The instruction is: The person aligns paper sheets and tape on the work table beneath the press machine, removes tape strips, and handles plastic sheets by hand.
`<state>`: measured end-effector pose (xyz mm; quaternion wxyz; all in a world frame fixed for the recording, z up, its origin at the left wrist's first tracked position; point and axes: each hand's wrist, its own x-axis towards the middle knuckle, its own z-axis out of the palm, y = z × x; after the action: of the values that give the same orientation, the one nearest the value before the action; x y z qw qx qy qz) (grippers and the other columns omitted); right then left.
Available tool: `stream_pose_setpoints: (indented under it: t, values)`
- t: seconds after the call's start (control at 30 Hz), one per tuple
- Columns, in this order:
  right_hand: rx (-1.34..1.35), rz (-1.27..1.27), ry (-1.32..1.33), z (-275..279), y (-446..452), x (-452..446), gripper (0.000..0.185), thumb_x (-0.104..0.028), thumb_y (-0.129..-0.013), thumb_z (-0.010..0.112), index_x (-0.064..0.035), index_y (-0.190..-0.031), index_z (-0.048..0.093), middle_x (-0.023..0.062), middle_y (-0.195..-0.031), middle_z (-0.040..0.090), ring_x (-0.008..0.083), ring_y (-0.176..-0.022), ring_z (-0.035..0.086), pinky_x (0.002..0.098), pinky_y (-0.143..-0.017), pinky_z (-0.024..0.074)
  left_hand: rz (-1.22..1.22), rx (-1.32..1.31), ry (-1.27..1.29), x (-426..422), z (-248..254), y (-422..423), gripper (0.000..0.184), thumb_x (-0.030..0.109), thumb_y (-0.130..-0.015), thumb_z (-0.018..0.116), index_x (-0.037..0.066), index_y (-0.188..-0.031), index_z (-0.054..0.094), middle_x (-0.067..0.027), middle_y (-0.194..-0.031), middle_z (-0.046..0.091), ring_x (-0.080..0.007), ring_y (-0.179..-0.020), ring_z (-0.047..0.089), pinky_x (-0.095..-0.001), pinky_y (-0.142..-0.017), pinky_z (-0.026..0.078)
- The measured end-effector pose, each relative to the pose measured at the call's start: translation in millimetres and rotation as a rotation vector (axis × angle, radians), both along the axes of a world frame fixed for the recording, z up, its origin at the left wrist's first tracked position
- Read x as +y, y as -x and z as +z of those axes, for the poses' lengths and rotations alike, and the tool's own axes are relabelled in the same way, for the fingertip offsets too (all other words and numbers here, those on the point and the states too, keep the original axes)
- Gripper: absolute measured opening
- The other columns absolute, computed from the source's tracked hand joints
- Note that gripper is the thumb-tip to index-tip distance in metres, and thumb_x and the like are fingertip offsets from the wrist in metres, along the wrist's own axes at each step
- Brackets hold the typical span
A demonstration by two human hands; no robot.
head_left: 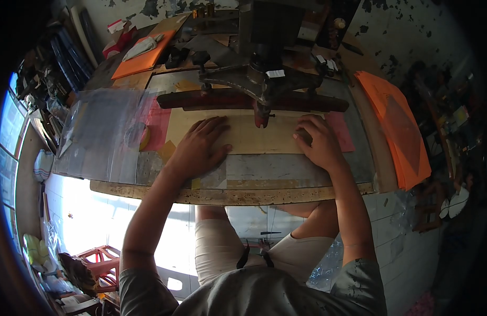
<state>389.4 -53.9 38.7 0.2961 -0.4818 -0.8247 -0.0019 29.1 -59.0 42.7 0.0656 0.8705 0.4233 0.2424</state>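
A tan sheet [259, 134] lies flat on the worktable under a dark metal press. My left hand [204, 145] rests on the sheet's left part, palm down, with its fingers stretched out and its thumb apart. On the sheet's right end is my right hand [318, 139], its fingers loosely bent and its thumb apart from them, with nothing visible between. Just beyond both hands runs the long dark bar [217, 100] of the press. Pink sheets [340, 131] show past the tan one on either side.
Clear plastic sheets [98, 131] and a tape roll [144, 138] lie at the left. Orange sheets [398, 134] are stacked at the right edge. A cloth [142, 47] lies on more orange sheets at the back left. A red stool [101, 266] stands on the floor.
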Motion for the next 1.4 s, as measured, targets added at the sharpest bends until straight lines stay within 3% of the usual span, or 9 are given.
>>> stream_pose_setpoints:
  t: [0.27, 0.57, 0.97, 1.23, 1.4]
  values:
    - [-0.032, -0.131, -0.065, -6, -7, 2, 0.022, -0.015, -0.091, 0.075, -0.0008, -0.108, 0.077, 0.0101, -0.123, 0.071, 0.03, -0.112, 0.067, 0.0445, -0.101, 0.0521, -0.003, -0.011, 0.0, 0, 0, 0, 0.049, 0.031, -0.097, 0.069, 0.007, -0.14, 0.062, -0.0166, -0.154, 0.054, -0.0401, -0.142, 0.051, -0.0504, -0.12, 0.04]
    - [-0.033, -0.082, -0.096, 0, -3, 0, 0.026, -0.011, -0.093, 0.071, 0.0029, -0.114, 0.076, 0.0122, -0.124, 0.073, 0.0315, -0.103, 0.07, 0.0437, -0.096, 0.0556, 0.004, -0.01, 0.015, -1, 1, -1, 0.05, 0.03, -0.096, 0.07, 0.007, -0.14, 0.062, -0.0167, -0.154, 0.055, -0.0397, -0.142, 0.051, -0.0502, -0.12, 0.04]
    - [-0.06, -0.139, -0.134, 5, 1, -4, 0.026, -0.01, -0.093, 0.07, 0.0029, -0.116, 0.075, 0.0123, -0.123, 0.073, 0.0316, -0.103, 0.069, 0.0446, -0.098, 0.0546, 0.009, -0.008, -0.002, -1, 1, -2, 0.048, 0.031, -0.097, 0.068, 0.006, -0.138, 0.063, -0.017, -0.152, 0.056, -0.0392, -0.141, 0.052, -0.0495, -0.122, 0.039]
    - [-0.098, -0.087, -0.098, -1, 1, -4, 0.024, -0.015, -0.094, 0.073, -0.0011, -0.113, 0.076, 0.0102, -0.127, 0.07, 0.0289, -0.106, 0.066, 0.0457, -0.096, 0.0517, 0.026, 0.007, -0.033, -2, 0, -2, 0.049, 0.034, -0.099, 0.066, 0.004, -0.137, 0.063, -0.0184, -0.151, 0.057, -0.0365, -0.141, 0.053, -0.048, -0.122, 0.038]
    - [-0.164, -0.126, -0.144, -5, 5, -4, 0.03, -0.023, -0.097, 0.071, -0.0027, -0.119, 0.075, 0.0101, -0.127, 0.07, 0.0285, -0.11, 0.065, 0.0448, -0.097, 0.0505, 0.002, -0.007, -0.005, 0, -3, 0, 0.051, 0.03, -0.097, 0.069, 0.006, -0.14, 0.061, -0.0174, -0.154, 0.054, -0.0407, -0.143, 0.05, -0.0508, -0.122, 0.038]
